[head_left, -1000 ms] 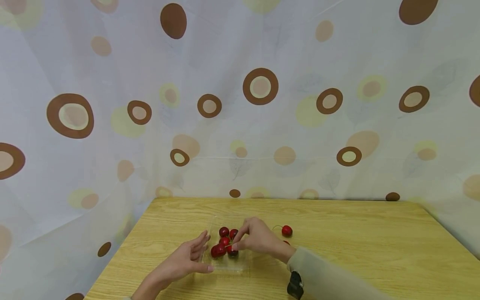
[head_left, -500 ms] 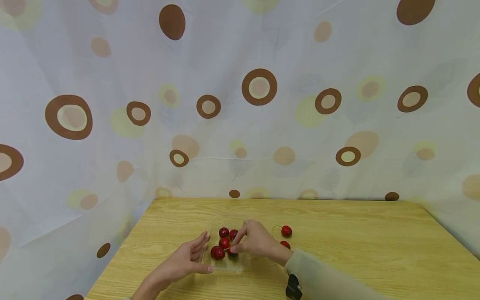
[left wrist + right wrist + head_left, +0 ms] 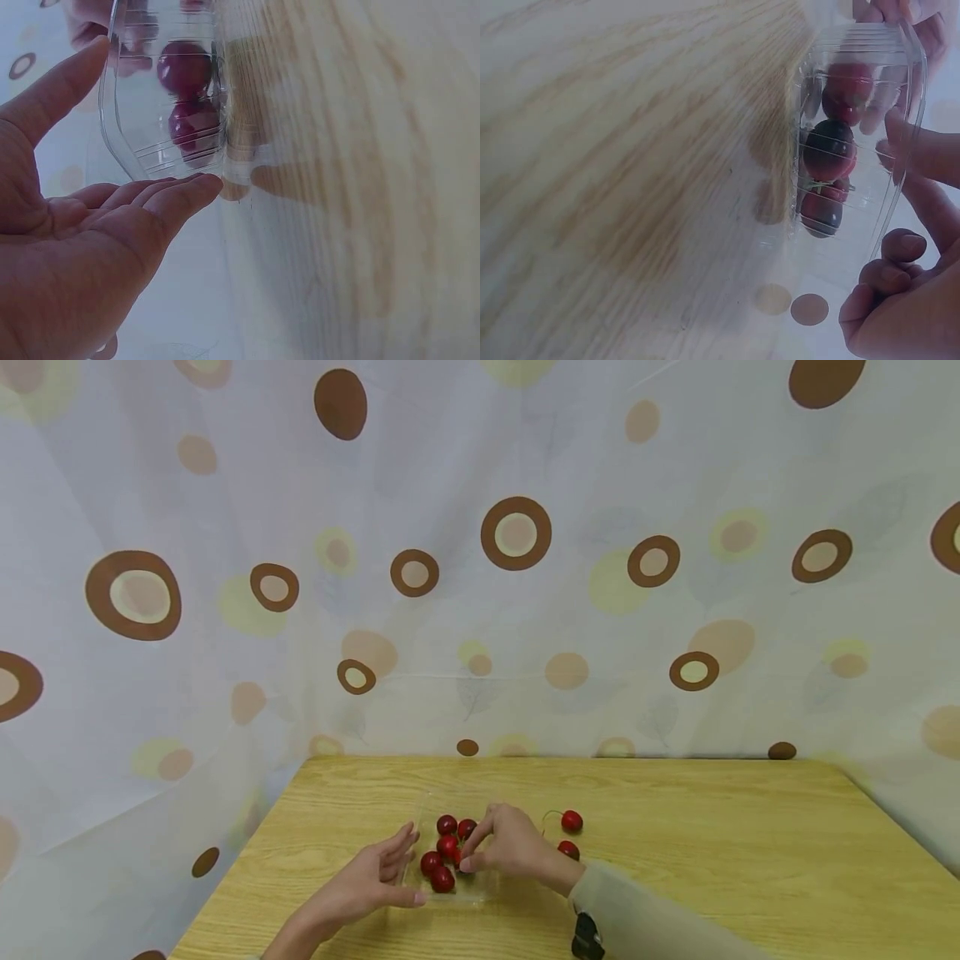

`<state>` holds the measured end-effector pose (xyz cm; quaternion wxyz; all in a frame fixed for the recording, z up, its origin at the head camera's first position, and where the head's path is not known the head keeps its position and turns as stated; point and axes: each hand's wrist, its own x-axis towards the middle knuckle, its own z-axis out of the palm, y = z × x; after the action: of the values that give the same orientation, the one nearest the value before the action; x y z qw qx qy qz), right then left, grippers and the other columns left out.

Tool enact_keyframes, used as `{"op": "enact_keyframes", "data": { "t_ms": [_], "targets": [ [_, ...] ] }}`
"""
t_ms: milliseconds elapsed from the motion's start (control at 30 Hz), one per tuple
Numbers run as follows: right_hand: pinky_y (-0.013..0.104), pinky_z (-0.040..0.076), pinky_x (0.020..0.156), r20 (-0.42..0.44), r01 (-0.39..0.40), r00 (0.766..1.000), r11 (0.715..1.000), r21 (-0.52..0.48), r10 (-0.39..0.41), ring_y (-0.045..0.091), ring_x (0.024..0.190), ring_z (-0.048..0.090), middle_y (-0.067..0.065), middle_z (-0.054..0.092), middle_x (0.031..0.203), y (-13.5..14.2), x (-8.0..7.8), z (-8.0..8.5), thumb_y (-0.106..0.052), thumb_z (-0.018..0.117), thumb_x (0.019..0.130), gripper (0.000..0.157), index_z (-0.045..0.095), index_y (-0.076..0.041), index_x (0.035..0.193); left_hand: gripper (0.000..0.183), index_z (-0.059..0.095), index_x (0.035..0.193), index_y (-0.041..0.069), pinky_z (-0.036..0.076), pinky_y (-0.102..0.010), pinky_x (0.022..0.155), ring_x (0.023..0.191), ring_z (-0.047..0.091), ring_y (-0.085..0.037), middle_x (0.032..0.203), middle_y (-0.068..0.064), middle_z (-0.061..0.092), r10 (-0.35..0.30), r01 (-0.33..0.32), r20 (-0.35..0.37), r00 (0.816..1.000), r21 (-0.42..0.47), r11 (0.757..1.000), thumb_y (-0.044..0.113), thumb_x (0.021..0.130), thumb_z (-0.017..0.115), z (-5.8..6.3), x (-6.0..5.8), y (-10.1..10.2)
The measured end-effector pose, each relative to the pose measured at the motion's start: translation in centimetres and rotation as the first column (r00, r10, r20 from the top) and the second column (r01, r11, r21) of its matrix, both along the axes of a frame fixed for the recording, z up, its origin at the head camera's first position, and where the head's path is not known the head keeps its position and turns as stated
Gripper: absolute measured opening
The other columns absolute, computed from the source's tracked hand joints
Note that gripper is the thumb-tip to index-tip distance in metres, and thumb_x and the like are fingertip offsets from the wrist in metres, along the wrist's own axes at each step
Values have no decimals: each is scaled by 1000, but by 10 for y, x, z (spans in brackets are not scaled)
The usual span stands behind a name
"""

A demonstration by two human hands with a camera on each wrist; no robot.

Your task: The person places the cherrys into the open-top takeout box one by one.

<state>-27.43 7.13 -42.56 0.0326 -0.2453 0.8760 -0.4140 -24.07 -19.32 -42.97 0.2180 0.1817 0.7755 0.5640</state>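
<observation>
A clear plastic container (image 3: 483, 893) stands on the wooden table with several dark red cherries (image 3: 447, 847) in it. One cherry (image 3: 442, 879) lies near its front wall. My left hand (image 3: 363, 881) is at the container's left side, its fingers fairly straight and the thumb spread toward the front. In the left wrist view the fingertips (image 3: 206, 182) meet the container's lower edge. Over the right part of the container is my right hand (image 3: 510, 843), thumb and forefinger close together by the cherries. Whether a stem is between those fingertips cannot be made out.
Two loose cherries lie on the table (image 3: 712, 827) right of the container: one with a curved stem (image 3: 572, 821), the other (image 3: 569, 850) just behind the right wrist. A patterned curtain (image 3: 525, 610) hangs behind the table. A dark strap (image 3: 587, 935) is on the right wrist.
The cherry whose stem my right fingers pinched has dropped toward the container's front, apart from the one beside it. My right hand has moved slightly down and left; the left has stayed.
</observation>
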Motion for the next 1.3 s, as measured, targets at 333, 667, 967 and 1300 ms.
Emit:
{"op": "enact_keyframes", "data": {
  "t_ms": [333,667,967,1300],
  "targets": [
    [68,37,114,26,10,1000,996,-84,-7,54,144,40,0,78,102,29,-2,12,-18,85,91,7,87,-12,93,105,5,166,-5,25,-62,121,152,22,-52,169,-30,14,9,-9,-24,1000,-17,1000,14,96,81,-2,0,-1],
    [64,43,111,-80,52,995,998,-47,-55,41,117,65,1,78,103,82,-14,23,-20,82,93,11,86,-10,97,105,4,166,-6,26,-62,121,152,21,-53,169,-31,13,-2,2,-33,999,-12,1000,14,96,80,-1,0,-2],
    [38,49,78,-79,69,995,998,-1,-68,22,85,57,3,70,90,115,-18,19,-20,83,92,17,85,-5,100,104,5,165,-7,26,-62,121,152,21,-53,169,-32,14,-5,5,-38,999,-4,1000,13,96,80,-1,0,-2],
    [40,51,80,-2,75,997,997,10,-75,26,92,61,0,68,90,128,-20,3,-19,86,90,23,84,-3,106,104,5,166,-5,26,-62,121,152,21,-53,169,-31,13,-4,4,-23,1000,-4,1000,14,96,80,-1,-1,-1]
  ]
}}
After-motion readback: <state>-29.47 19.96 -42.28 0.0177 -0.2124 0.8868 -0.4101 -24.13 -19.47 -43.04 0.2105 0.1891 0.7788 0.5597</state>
